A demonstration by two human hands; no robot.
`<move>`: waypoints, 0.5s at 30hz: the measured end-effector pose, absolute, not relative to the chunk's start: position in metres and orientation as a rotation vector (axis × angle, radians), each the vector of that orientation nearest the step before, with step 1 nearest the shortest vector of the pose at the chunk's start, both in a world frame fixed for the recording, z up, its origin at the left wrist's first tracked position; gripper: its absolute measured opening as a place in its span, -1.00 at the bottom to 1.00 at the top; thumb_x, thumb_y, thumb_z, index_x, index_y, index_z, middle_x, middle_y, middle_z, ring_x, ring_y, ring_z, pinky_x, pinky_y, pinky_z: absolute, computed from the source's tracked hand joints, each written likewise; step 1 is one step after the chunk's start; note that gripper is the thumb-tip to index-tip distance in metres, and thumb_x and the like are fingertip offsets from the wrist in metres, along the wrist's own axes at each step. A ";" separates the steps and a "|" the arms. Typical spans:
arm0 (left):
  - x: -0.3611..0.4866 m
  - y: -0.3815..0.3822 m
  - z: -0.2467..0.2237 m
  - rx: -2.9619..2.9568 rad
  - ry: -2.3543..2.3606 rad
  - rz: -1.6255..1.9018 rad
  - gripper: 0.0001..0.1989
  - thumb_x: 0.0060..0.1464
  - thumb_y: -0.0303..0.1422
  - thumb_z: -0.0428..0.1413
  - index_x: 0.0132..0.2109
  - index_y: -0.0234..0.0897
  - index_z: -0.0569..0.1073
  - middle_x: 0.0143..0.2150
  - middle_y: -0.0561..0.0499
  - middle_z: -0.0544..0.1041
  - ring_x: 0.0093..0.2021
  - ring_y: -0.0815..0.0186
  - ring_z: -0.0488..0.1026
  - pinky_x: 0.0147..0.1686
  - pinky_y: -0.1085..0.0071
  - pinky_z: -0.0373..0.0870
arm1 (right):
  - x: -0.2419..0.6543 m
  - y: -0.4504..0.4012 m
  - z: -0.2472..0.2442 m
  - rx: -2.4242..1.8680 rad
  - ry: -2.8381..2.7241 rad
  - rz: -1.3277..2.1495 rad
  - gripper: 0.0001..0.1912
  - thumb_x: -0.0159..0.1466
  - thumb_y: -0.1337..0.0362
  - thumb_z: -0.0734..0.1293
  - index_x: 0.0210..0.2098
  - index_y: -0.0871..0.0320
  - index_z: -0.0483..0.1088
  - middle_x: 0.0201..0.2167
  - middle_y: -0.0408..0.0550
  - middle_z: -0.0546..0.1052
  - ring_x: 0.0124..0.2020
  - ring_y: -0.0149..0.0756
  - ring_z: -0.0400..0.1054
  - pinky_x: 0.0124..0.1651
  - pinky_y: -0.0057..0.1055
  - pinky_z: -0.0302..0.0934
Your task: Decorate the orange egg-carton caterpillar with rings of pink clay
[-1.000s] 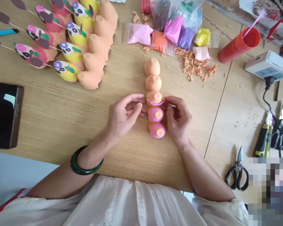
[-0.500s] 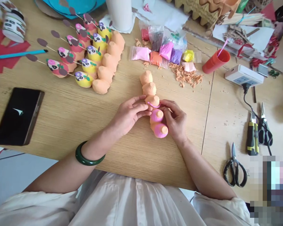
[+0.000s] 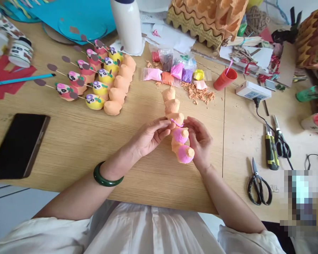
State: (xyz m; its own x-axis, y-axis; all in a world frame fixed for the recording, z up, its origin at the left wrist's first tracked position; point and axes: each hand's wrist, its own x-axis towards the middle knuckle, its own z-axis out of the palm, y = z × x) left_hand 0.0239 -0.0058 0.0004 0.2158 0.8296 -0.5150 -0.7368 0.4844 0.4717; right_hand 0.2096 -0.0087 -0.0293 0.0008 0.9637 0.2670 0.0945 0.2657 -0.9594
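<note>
A column of orange egg-carton cups [image 3: 172,106] is laid lengthwise on the wooden table [image 3: 69,148], near the middle of the scene, with its near end bent slightly right. The three far cups are bare orange; the two near ones are coated pink, leaving orange tips. A thin pink strip [image 3: 177,123] is curved over the third cup, and the work in hand is judged to be the fitting of this pink band. The left hand [image 3: 151,135], with a green bangle [image 3: 108,179] on its wrist, is held at the column's left, its fingers loosely curled and their tips against the cup. The right hand [image 3: 198,137] is curved in from the right, its fingertips [image 3: 187,121] at the strip's right end. Neither hand is clenched, but whether the strip is pinched cannot be told. The next move appears to call for the strip to be pressed snugly around the cup. Painted egg-carton birds [image 3: 100,90] are ranked at far left, and bags of clay [image 3: 177,70] lie beyond the column, with shavings [image 3: 196,92] at their right.
</note>
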 end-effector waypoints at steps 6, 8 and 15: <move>0.018 -0.006 -0.010 0.180 0.728 1.016 -0.87 0.08 -0.53 0.46 -0.35 -0.41 0.66 -0.51 0.08 0.60 -0.57 0.56 0.51 -0.58 0.76 0.44 | 0.207 -0.022 -0.036 -1.057 -1.407 0.907 -0.68 0.48 0.30 0.32 0.17 0.00 0.57 0.06 0.05 0.75 0.03 -0.15 0.70 -0.03 -0.13 0.66; 0.017 -0.006 -0.008 0.130 0.721 1.008 -0.85 0.11 -0.54 0.44 -0.37 -0.42 0.64 -0.53 0.09 0.58 -0.59 0.56 0.50 -0.59 0.76 0.44 | 0.206 -0.023 -0.037 -1.046 -1.387 0.918 -0.67 0.48 0.29 0.35 0.19 -0.02 0.56 0.11 0.05 0.73 0.02 -0.16 0.69 -0.06 -0.15 0.66; 0.019 -0.006 -0.006 0.059 0.737 0.937 -0.79 0.24 -0.55 0.37 -0.38 -0.42 0.58 -0.59 0.13 0.51 -0.65 0.59 0.43 -0.63 0.77 0.36 | 0.213 -0.020 -0.039 -1.063 -1.521 0.877 -0.77 0.47 0.25 0.41 0.10 -0.04 0.60 0.04 0.00 0.65 -0.03 -0.22 0.61 -0.14 -0.26 0.64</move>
